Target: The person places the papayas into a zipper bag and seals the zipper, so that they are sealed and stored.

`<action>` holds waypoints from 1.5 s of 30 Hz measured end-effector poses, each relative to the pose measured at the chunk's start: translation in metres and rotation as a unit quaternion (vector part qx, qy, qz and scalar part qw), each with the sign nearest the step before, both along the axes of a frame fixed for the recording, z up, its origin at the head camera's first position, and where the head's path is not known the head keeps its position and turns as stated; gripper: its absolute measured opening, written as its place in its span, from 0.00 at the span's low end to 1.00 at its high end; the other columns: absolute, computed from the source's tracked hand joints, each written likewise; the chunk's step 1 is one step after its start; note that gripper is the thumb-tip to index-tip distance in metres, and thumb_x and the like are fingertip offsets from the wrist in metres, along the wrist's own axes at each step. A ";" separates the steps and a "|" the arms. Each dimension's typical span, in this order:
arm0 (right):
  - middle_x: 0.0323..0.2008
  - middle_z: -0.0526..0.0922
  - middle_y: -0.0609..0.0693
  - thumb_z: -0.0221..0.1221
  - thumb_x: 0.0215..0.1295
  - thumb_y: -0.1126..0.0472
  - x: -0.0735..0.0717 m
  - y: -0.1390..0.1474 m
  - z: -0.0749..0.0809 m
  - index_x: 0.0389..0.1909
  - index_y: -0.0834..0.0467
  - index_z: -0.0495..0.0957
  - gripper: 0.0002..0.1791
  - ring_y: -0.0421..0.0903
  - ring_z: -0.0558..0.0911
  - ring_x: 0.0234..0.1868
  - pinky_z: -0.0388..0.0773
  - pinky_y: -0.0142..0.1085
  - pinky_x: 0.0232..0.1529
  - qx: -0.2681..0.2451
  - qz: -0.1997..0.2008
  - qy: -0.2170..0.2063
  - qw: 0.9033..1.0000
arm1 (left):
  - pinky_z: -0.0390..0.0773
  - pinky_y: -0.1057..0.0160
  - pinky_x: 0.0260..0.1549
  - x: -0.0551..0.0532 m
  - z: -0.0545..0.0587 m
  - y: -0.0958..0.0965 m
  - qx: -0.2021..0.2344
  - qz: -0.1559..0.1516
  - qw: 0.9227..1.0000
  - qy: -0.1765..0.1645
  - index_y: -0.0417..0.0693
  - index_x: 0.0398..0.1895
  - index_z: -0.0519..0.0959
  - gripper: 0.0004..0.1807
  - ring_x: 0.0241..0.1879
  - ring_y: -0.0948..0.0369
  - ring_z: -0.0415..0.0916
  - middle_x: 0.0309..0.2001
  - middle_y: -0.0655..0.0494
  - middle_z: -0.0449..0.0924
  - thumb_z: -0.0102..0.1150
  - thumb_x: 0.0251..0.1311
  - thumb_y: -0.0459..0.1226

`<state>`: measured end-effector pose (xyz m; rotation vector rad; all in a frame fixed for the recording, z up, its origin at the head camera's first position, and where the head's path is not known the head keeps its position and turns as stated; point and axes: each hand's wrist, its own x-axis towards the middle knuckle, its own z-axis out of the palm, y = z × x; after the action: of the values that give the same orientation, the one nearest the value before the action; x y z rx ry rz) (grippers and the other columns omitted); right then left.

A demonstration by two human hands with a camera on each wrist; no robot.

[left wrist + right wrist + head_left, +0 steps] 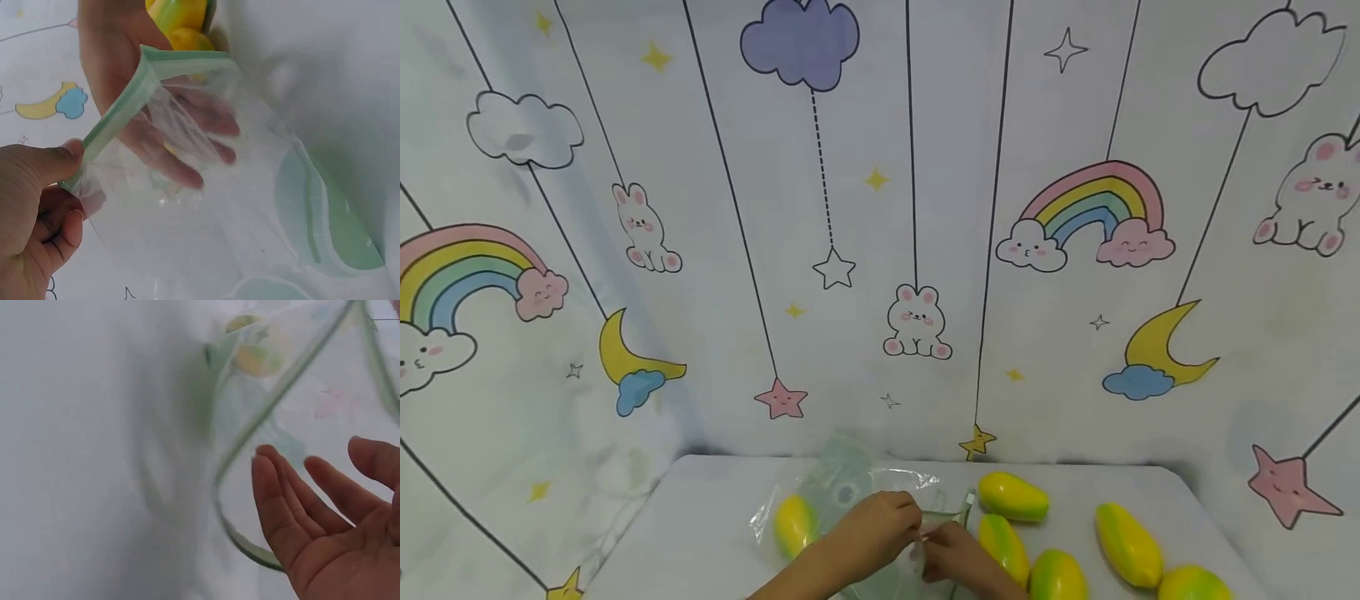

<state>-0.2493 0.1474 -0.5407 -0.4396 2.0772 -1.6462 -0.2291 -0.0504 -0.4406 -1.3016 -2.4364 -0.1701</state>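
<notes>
In the left wrist view, my left hand [37, 206] pinches one end of the green zip edge of a clear zip bag [206, 212] between thumb and fingers. The bag's mouth is spread apart, and its body bears pale green shapes. Extended fingers of my right hand [331, 519] lie at that mouth and show through the film in the left wrist view. That hand holds nothing. In the head view, both hands are close together over the bag, and a yellow-green mango [793, 527] appears at the left under clear film.
Several more yellow-green mangoes lie to the right on the white table [700, 517], among them one at the back [1012, 497] and one farther right [1127, 544]. Behind the table hangs a white cloth [850, 350] printed with clouds, rainbows and animals.
</notes>
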 end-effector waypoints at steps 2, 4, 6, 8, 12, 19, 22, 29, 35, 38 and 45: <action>0.41 0.85 0.53 0.53 0.71 0.54 0.008 0.009 0.015 0.56 0.66 0.77 0.21 0.44 0.84 0.36 0.85 0.38 0.38 0.019 0.026 -0.008 0.999 | 0.75 0.77 0.33 -0.003 0.000 -0.001 -0.009 0.012 1.000 0.007 0.54 0.30 0.82 0.04 0.29 0.71 0.74 0.30 0.65 0.78 0.68 0.58 0.39; 0.39 0.86 0.51 0.53 0.72 0.52 0.010 0.021 0.017 0.56 0.65 0.77 0.22 0.44 0.85 0.35 0.85 0.38 0.37 0.037 0.039 0.004 0.999 | 0.75 0.75 0.33 -0.005 0.001 -0.003 -0.032 0.028 0.999 0.020 0.54 0.30 0.82 0.04 0.29 0.70 0.74 0.30 0.65 0.77 0.69 0.57 0.41; 0.39 0.85 0.52 0.56 0.71 0.51 0.013 0.032 0.018 0.56 0.65 0.76 0.23 0.45 0.85 0.33 0.85 0.40 0.33 0.048 0.027 0.025 0.998 | 0.76 0.74 0.34 -0.009 0.000 -0.005 -0.055 0.048 0.997 0.032 0.54 0.30 0.82 0.05 0.29 0.69 0.75 0.29 0.65 0.77 0.69 0.57 0.42; 0.39 0.85 0.52 0.57 0.70 0.51 0.019 0.038 0.024 0.56 0.64 0.76 0.23 0.45 0.84 0.31 0.84 0.39 0.31 0.077 -0.003 0.059 0.995 | 0.76 0.72 0.33 -0.012 -0.002 -0.007 -0.072 0.065 0.994 0.045 0.55 0.29 0.81 0.06 0.29 0.68 0.75 0.28 0.64 0.76 0.69 0.57 0.43; 0.41 0.85 0.50 0.63 0.65 0.56 0.033 0.044 0.040 0.49 0.59 0.79 0.16 0.45 0.82 0.36 0.83 0.42 0.37 0.201 -0.102 0.160 0.961 | 0.76 0.70 0.33 -0.017 -0.005 -0.011 -0.059 0.075 0.995 0.037 0.53 0.28 0.80 0.07 0.29 0.67 0.75 0.28 0.63 0.76 0.69 0.57 0.42; 0.49 0.80 0.57 0.73 0.50 0.53 0.041 0.041 0.051 0.58 0.48 0.77 0.31 0.53 0.81 0.44 0.81 0.53 0.42 0.444 -0.213 0.211 0.844 | 0.75 0.71 0.33 -0.016 -0.006 -0.011 -0.025 0.051 0.998 0.003 0.53 0.30 0.80 0.05 0.29 0.67 0.74 0.29 0.63 0.76 0.68 0.57 0.38; 0.47 0.80 0.58 0.75 0.47 0.52 0.039 0.041 0.048 0.63 0.47 0.74 0.38 0.50 0.81 0.39 0.81 0.51 0.37 0.466 -0.204 0.174 0.843 | 0.75 0.72 0.32 -0.016 -0.009 -0.012 -0.020 0.055 0.998 -0.009 0.52 0.31 0.81 0.04 0.28 0.68 0.73 0.28 0.63 0.75 0.68 0.58 0.38; 0.47 0.79 0.58 0.76 0.44 0.55 0.025 0.046 0.034 0.65 0.54 0.72 0.43 0.50 0.79 0.40 0.79 0.54 0.44 0.451 -0.181 0.116 0.866 | 0.75 0.72 0.31 -0.018 -0.015 -0.016 -0.015 0.070 0.997 -0.020 0.53 0.32 0.83 0.03 0.27 0.69 0.74 0.28 0.65 0.77 0.68 0.58 0.39; 0.56 0.78 0.60 0.77 0.41 0.60 0.018 0.049 0.024 0.60 0.58 0.74 0.40 0.57 0.78 0.52 0.72 0.61 0.56 0.400 -0.150 0.096 0.899 | 0.74 0.72 0.29 -0.015 -0.013 -0.019 -0.007 0.065 0.998 -0.003 0.55 0.30 0.82 0.04 0.26 0.69 0.74 0.28 0.66 0.77 0.69 0.56 0.39; 0.58 0.76 0.60 0.76 0.42 0.64 0.018 0.046 0.025 0.59 0.56 0.75 0.38 0.58 0.77 0.52 0.72 0.63 0.54 0.383 -0.129 0.086 0.910 | 0.74 0.72 0.29 -0.015 -0.015 -0.020 0.002 0.060 0.998 -0.005 0.56 0.30 0.82 0.04 0.26 0.70 0.74 0.28 0.66 0.78 0.69 0.56 0.39; 0.61 0.74 0.63 0.74 0.40 0.72 0.012 0.038 0.025 0.65 0.51 0.72 0.45 0.59 0.77 0.48 0.75 0.66 0.47 0.393 -0.104 0.026 0.913 | 0.74 0.75 0.30 -0.012 -0.015 -0.023 0.013 0.056 0.998 -0.037 0.55 0.31 0.82 0.04 0.27 0.71 0.74 0.28 0.66 0.78 0.69 0.56 0.38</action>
<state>-0.2369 0.1850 -0.5156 0.0170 2.6618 -0.7550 -0.2415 -0.0738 -0.4558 -1.1640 -2.5520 -0.2231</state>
